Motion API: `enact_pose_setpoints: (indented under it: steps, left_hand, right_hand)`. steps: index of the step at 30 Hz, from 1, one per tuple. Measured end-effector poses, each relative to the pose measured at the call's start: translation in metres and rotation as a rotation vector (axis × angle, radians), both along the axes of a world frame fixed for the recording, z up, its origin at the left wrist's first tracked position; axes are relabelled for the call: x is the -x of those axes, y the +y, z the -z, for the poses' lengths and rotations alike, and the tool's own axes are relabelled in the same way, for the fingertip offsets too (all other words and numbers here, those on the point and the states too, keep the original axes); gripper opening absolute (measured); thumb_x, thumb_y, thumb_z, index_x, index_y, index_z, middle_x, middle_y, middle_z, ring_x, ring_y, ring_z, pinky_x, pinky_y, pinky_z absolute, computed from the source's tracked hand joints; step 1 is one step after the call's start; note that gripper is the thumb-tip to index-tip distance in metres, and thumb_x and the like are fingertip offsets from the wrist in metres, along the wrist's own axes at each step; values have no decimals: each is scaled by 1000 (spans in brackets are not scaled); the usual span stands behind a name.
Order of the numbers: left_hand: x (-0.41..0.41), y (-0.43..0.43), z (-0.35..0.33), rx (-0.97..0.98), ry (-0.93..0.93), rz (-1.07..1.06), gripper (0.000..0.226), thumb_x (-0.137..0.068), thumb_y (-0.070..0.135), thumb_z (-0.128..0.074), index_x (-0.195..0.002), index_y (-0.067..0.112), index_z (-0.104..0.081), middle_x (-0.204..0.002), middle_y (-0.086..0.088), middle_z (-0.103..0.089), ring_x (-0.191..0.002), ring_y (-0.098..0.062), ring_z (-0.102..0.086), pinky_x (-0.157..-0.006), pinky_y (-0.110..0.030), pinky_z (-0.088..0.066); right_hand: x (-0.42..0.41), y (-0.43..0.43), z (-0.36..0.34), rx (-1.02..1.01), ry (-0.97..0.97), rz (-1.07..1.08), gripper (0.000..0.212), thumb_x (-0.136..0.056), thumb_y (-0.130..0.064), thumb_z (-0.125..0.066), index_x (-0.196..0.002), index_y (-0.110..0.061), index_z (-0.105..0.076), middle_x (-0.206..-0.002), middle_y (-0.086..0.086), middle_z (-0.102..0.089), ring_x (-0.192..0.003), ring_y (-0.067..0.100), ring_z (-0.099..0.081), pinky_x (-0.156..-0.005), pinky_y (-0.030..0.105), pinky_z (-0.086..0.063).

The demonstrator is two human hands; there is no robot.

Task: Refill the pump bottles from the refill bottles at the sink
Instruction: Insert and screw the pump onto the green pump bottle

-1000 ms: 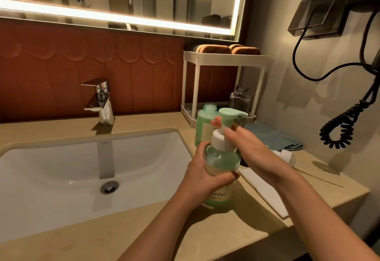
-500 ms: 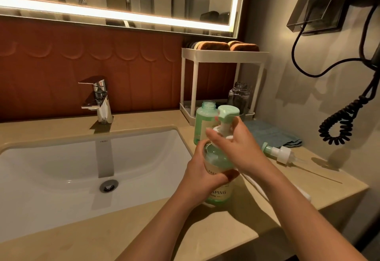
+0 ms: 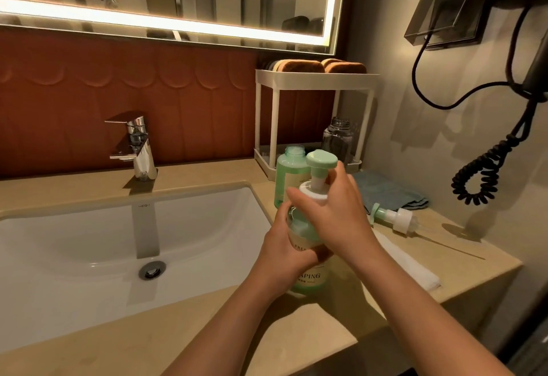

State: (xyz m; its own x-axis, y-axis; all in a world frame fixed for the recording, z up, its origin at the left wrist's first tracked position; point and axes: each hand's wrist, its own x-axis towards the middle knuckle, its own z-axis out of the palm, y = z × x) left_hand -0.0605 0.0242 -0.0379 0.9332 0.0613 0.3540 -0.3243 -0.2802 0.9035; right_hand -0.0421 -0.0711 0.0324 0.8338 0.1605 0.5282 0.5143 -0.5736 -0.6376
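Note:
A green pump bottle (image 3: 310,279) stands on the beige counter right of the sink. My left hand (image 3: 286,249) grips its body. My right hand (image 3: 335,215) is wrapped round the white collar under the mint pump head (image 3: 321,160). Just behind stands an open green bottle (image 3: 289,172) without a cap. An open clear bottle (image 3: 338,138) sits in the lower tier of the white rack. A loose pump head (image 3: 394,218) with its long tube lies on the counter to the right.
The white sink basin (image 3: 89,245) and chrome tap (image 3: 138,147) are on the left. A white two-tier rack (image 3: 314,79) holds brown sponges. A blue cloth (image 3: 385,192) and a white folded towel (image 3: 409,269) lie at the right. A coiled black cord (image 3: 486,168) hangs on the wall.
My right hand has turned round the pump collar, and the pump head has swung with it. The left hand keeps its hold on the bottle body.

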Motion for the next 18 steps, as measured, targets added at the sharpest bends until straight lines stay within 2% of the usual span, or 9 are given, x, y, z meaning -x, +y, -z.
enact_pose_setpoints:
  steps: [2, 3, 4, 6, 8, 10, 12, 15, 18]
  left_hand:
    - [0, 0, 1, 16, 8, -11, 86, -62, 35, -81, -133, 37, -33, -119, 16, -57, -110, -3, -56, -93, -32, -50]
    - [0, 1, 1, 23, 3, -11, 82, -63, 34, -82, -131, 36, -35, -116, 16, -58, -107, -1, -57, -91, -30, -50]
    - [0, 2, 1, 24, 1, -3, 80, -63, 34, -82, -129, 35, -37, -113, 16, -59, -104, 1, -57, -89, -28, -50]
    - [3, 2, 0, 16, 3, 19, 77, -63, 36, -79, -128, 33, -37, -112, 16, -58, -102, 2, -57, -85, -22, -50]
    - [4, 3, -2, 17, 2, 31, 76, -62, 38, -75, -127, 32, -37, -113, 15, -57, -102, 0, -57, -83, -20, -50]
    - [5, 3, -2, 16, 9, 27, 75, -62, 37, -75, -126, 35, -36, -112, 16, -57, -101, 2, -57, -80, -16, -48]
    - [5, 2, -2, 8, 18, 14, 72, -66, 32, -78, -123, 40, -34, -111, 19, -55, -101, 3, -56, -77, -13, -47]
    - [4, 1, -2, 1, 24, 0, 77, -70, 23, -79, -127, 41, -31, -112, 22, -54, -104, 2, -55, -83, -16, -47]
    - [4, 0, -3, 4, 34, 4, 84, -70, 22, -79, -135, 36, -28, -113, 21, -53, -108, -4, -55, -91, -24, -47]
  right_hand:
    - [1, -3, 2, 11, 49, -166, 49, -83, -58, -51, -118, -27, -39, -120, -6, -43, -117, 11, -40, -97, 35, -39]
    - [2, -6, 2, -24, 111, -280, 46, -88, -54, -45, -124, -27, -39, -127, -4, -43, -121, 11, -41, -101, 37, -39]
    - [6, -11, -2, -78, 196, -388, 38, -94, -45, -42, -126, -27, -40, -129, -2, -46, -120, 9, -45, -101, 33, -41]
    - [12, -23, -6, -144, 276, -509, 22, -98, -25, -40, -119, -26, -48, -120, -2, -56, -106, 0, -54, -87, 19, -46]
    - [10, -32, -8, -152, 178, -450, 19, -94, -19, -48, -110, -26, -57, -107, -11, -64, -97, -5, -58, -83, 20, -47]
    - [7, -33, -10, -204, 116, -340, 25, -84, -25, -65, -109, -25, -64, -104, -11, -67, -99, 1, -60, -90, 30, -50]
    - [3, -30, -11, -240, 123, -299, 34, -71, -35, -75, -102, -28, -65, -99, -8, -68, -95, 8, -63, -87, 35, -53]
    - [-1, -14, -11, -187, 216, -276, 50, -67, -45, -75, -108, -25, -54, -111, -4, -61, -103, 15, -58, -90, 43, -51]
    - [-2, -5, -6, -149, 272, -294, 52, -74, -48, -67, -116, -33, -42, -122, -7, -49, -115, 13, -49, -96, 35, -44]
